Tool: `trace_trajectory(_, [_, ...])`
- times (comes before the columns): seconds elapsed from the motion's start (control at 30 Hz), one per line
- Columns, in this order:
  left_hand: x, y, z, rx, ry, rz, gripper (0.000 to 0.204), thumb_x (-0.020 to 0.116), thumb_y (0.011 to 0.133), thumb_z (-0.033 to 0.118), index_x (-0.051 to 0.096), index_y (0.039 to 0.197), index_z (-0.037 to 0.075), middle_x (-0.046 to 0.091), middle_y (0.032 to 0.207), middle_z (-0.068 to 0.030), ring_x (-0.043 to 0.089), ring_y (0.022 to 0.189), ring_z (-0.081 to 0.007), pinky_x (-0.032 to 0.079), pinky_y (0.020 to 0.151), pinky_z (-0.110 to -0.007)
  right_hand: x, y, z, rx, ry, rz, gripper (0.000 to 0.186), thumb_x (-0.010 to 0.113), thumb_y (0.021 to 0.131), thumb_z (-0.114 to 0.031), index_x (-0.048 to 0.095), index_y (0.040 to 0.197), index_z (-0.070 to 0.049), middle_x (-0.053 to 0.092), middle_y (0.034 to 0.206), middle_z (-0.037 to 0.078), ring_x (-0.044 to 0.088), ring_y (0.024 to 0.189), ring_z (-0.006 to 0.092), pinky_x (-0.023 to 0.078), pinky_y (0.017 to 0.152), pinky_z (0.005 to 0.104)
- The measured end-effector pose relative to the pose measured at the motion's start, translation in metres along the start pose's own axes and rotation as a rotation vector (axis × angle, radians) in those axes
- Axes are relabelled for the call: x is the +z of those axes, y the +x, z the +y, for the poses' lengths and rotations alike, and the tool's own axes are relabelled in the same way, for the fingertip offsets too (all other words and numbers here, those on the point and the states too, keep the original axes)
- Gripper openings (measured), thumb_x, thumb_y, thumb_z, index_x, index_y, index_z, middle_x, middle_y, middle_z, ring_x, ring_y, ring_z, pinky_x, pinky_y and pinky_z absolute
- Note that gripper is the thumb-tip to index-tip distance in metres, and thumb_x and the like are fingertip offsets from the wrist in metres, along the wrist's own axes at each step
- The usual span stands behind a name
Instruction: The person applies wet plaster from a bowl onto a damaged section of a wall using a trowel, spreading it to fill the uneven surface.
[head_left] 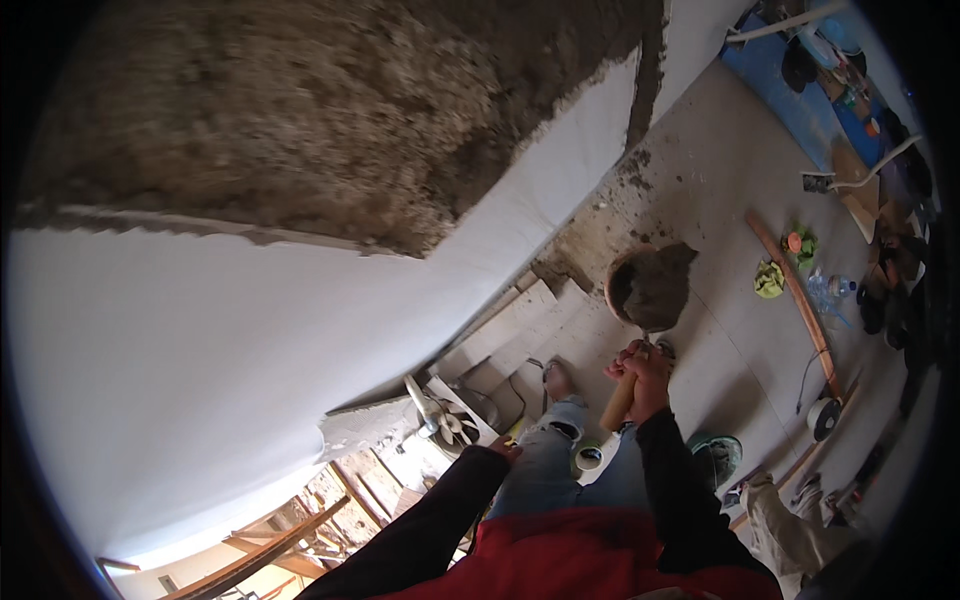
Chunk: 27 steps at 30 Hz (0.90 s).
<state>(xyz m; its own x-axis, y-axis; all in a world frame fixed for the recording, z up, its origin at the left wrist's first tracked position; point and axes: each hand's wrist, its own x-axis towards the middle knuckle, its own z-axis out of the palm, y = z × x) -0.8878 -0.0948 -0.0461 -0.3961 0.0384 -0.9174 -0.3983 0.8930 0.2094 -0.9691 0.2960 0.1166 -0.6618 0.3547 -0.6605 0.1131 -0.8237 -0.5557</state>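
My right hand (pixel 642 375) grips the wooden handle (pixel 617 408) of a trowel, whose grey, mortar-coated blade (pixel 668 290) is over a round bucket (pixel 614 285) on the floor; how far they touch is unclear. My left hand (pixel 506 450) hangs low beside my left thigh, fingers apart and holding nothing visible. Ahead and left, a white wall (pixel 200 330) has a broad patch of rough brown plaster (pixel 300 120) in its upper part.
Grey tiles (pixel 530 330) lie along the wall, with a fan (pixel 450 425) nearby. At right are a long wooden pole (pixel 800 300), green scraps, a plastic bottle (pixel 840 288) and a cluttered blue board (pixel 775 80). A green bucket (pixel 715 455) stands by my right leg.
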Motion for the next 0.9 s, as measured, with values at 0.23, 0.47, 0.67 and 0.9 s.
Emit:
trace_trajectory(0.23, [-0.054, -0.076, -0.111, -0.097, -0.142, 0.124, 0.062, 0.064, 0.082, 0.044, 0.049, 0.125, 0.002, 0.063, 0.109, -0.0198, 0.061, 0.101, -0.0309, 0.048, 0.087, -0.039, 0.216, -0.085, -0.030, -0.376, 0.265, 0.247, 0.030, 0.063, 0.083, -0.004, 0.044, 0.104, -0.013, 0.049, 0.093, 0.001, 0.052, 0.079, 0.0116, 0.049, 0.065, 0.0294])
trace_trajectory(0.47, [-0.079, -0.110, -0.149, -0.165, -0.294, 0.057, 0.048, 0.059, 0.089, 0.043, 0.055, 0.120, 0.007, 0.065, 0.088, -0.0074, 0.062, 0.075, -0.0188, 0.051, 0.066, -0.033, 0.389, 0.029, 0.020, -0.459, -1.613, 0.084, 0.035, 0.043, 0.094, -0.030, 0.057, 0.110, -0.003, 0.056, 0.117, 0.017, 0.057, 0.103, 0.0255, 0.042, 0.087, 0.0430])
trace_trajectory(0.67, [-0.047, -0.093, -0.178, 0.255, 0.260, -0.117, 0.018, 0.055, 0.086, 0.021, 0.058, 0.093, 0.006, 0.061, 0.087, -0.0135, 0.062, 0.088, -0.0252, 0.050, 0.073, -0.042, 0.385, -0.145, 0.059, -0.694, -0.396, -0.238, 0.021, 0.055, 0.077, -0.007, 0.050, 0.096, -0.005, 0.057, 0.081, 0.017, 0.056, 0.074, 0.0370, 0.045, 0.068, 0.0435])
trace_trajectory(0.9, [-0.035, -0.029, -0.101, 0.484, 0.320, 0.006, 0.028, 0.056, 0.089, 0.036, 0.062, 0.087, 0.008, 0.061, 0.079, -0.0061, 0.061, 0.074, -0.0183, 0.048, 0.055, -0.039, 0.086, -0.028, 0.069, -0.328, -1.270, -0.168, 0.029, 0.056, 0.080, -0.017, 0.055, 0.103, 0.001, 0.059, 0.097, 0.022, 0.060, 0.086, 0.0397, 0.048, 0.075, 0.0476])
